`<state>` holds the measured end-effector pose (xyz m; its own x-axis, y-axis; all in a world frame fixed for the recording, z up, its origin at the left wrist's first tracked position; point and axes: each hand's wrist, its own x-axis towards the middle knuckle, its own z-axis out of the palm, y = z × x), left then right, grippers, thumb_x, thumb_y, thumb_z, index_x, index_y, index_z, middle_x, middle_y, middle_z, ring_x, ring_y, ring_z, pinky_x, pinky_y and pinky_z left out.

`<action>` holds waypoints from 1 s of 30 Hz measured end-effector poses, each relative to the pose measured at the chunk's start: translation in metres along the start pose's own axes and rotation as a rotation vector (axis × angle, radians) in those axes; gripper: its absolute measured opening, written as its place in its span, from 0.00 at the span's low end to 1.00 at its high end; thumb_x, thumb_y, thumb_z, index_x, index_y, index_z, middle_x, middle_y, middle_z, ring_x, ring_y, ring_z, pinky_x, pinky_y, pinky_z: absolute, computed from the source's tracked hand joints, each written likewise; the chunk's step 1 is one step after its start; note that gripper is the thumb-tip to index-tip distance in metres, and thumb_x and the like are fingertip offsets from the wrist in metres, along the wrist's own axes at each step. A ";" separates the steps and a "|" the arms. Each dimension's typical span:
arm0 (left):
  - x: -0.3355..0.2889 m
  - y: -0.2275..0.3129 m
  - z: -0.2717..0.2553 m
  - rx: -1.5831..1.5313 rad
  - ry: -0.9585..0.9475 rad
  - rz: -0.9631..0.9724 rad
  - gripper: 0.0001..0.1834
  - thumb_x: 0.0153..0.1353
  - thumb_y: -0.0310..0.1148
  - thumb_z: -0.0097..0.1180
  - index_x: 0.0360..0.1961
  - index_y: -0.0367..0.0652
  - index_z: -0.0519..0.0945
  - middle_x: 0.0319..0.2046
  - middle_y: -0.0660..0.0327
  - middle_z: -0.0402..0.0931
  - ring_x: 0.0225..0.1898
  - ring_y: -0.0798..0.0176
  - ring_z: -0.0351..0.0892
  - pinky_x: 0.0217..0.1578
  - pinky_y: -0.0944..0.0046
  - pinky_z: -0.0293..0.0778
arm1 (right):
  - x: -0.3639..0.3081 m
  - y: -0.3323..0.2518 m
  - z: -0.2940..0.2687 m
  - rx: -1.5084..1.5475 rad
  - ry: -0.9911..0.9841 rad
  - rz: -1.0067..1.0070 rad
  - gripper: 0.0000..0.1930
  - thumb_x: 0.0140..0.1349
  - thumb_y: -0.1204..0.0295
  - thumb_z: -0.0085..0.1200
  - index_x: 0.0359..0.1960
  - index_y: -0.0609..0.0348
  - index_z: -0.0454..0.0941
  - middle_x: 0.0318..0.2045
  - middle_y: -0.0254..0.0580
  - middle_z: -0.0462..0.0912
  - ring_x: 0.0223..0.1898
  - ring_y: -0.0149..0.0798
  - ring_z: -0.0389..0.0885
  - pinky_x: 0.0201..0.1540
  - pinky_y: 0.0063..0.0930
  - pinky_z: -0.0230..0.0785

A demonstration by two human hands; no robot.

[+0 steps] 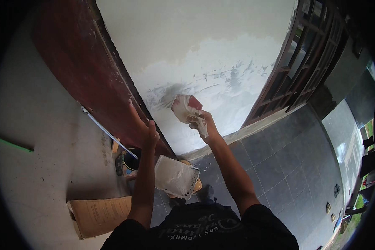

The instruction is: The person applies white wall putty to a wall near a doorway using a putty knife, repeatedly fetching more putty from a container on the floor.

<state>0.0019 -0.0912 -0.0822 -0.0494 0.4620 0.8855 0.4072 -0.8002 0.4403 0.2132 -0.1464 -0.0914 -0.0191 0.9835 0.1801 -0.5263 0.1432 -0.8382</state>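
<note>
My right hand (206, 127) grips a red putty spreader (194, 102) whose blade is smeared with white putty, and more putty clings around my fingers. The blade's left edge meets the wall (187, 143) or sits just in front of it; I cannot tell which. White putty coats the wall's lower part in an uneven patch, with grey streaks. My left hand (147, 131) is raised beside the dark red door (83, 62), fingers stretched out and holding nothing. Whether it touches the door edge is unclear. Below my hands stands a tray (191, 189) filled with white putty.
A brown cardboard box (100, 214) lies at lower left. Behind my left forearm are a black bucket (132, 158) and a thin pale pole (108, 131). Dark-framed windows (298, 54) border the wall on the right, above grey floor tiles (275, 171).
</note>
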 end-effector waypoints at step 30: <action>-0.294 0.034 -0.201 0.029 -0.299 -0.726 0.35 0.70 0.44 0.34 0.69 0.30 0.46 0.68 0.39 0.50 0.70 0.42 0.50 0.67 0.51 0.46 | -0.200 0.236 0.012 -0.299 0.410 0.450 0.10 0.62 0.75 0.56 0.44 0.64 0.77 0.36 0.35 0.81 0.33 0.24 0.78 0.33 0.20 0.71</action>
<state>-0.1530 -0.3313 -0.2974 -0.0666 0.9521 0.2984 0.3912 -0.2502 0.8857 0.0829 -0.3104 -0.3189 0.1740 0.9082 -0.3806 -0.2834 -0.3240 -0.9026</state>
